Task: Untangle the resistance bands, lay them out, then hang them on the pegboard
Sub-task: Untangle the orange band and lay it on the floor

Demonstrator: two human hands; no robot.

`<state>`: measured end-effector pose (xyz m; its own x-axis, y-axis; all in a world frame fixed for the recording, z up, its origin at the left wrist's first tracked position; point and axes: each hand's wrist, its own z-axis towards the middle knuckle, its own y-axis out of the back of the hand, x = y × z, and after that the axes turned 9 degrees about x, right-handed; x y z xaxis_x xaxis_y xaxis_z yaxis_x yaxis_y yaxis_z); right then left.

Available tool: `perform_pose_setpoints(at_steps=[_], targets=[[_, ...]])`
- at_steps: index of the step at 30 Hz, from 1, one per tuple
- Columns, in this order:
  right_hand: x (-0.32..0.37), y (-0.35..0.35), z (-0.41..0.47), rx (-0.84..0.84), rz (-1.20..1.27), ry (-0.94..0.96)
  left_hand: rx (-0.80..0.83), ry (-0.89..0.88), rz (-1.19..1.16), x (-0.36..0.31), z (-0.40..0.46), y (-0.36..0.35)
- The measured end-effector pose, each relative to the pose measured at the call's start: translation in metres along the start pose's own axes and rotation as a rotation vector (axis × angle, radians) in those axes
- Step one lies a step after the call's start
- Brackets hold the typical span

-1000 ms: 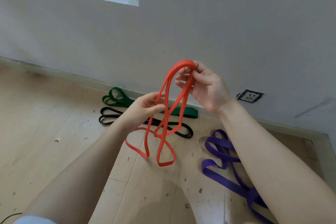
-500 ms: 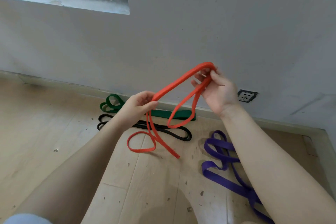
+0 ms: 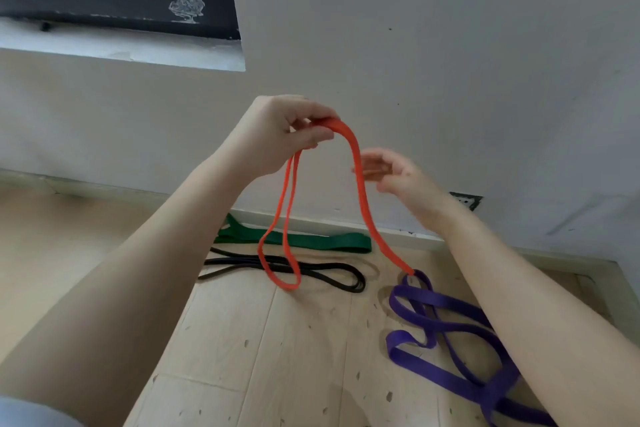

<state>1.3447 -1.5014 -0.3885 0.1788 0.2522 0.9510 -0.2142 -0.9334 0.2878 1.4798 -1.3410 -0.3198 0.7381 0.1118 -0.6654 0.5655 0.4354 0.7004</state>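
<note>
The left hand (image 3: 277, 135) now pinches the orange band (image 3: 360, 191) at its top bend between thumb and curled fingers, raised higher than half a second ago, when it gripped the band lower down at mid-length. The right hand (image 3: 391, 172) has let go: earlier it held the top of the loop, and now it hangs blurred just right of the band, fingers loosely spread and holding nothing. The band no longer stretches between two hands; it drapes from the left hand alone, a narrow loop hanging on the left and a single strand running down right toward the purple band (image 3: 446, 336) on the floor (image 3: 263, 340). The green band (image 3: 329, 241) and black band (image 3: 325, 270) lie by the wall (image 3: 415, 45), as before.
</note>
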Motion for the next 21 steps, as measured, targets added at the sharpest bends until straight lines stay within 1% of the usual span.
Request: perform_pose_setpoints(at_steps=[2,3,4,7,9,10,14,16,19,21], targets=[[0.028,-0.001,-0.001,-0.001,0.143,0.200,0.012,-0.067,0.122,-0.006,0.006,0.002],[0.040,-0.002,-0.001,-0.010,0.130,0.266,0.000,-0.088,0.144,-0.009,0.009,0.001],[0.051,-0.004,0.000,-0.045,0.056,0.310,-0.021,-0.095,0.145,-0.011,0.012,0.000],[0.069,-0.007,0.004,-0.208,-0.286,0.366,-0.116,-0.063,0.067,-0.014,0.017,-0.001],[0.076,-0.004,0.009,-0.234,-0.413,0.370,-0.133,0.004,-0.035,-0.013,0.017,0.000],[0.080,-0.004,0.011,-0.222,-0.434,0.369,-0.116,0.045,-0.121,-0.011,0.015,0.000],[0.086,-0.015,0.018,-0.099,-0.443,0.383,-0.014,0.147,-0.512,0.000,-0.003,-0.003],[0.082,-0.022,0.018,-0.074,-0.347,0.348,0.041,0.171,-0.603,0.010,-0.014,-0.006],[0.080,-0.021,0.018,-0.104,-0.005,0.306,0.113,0.247,-0.572,0.028,-0.031,-0.016],[0.079,-0.018,0.019,-0.102,0.148,0.300,0.116,0.288,-0.559,0.038,-0.042,-0.024]])
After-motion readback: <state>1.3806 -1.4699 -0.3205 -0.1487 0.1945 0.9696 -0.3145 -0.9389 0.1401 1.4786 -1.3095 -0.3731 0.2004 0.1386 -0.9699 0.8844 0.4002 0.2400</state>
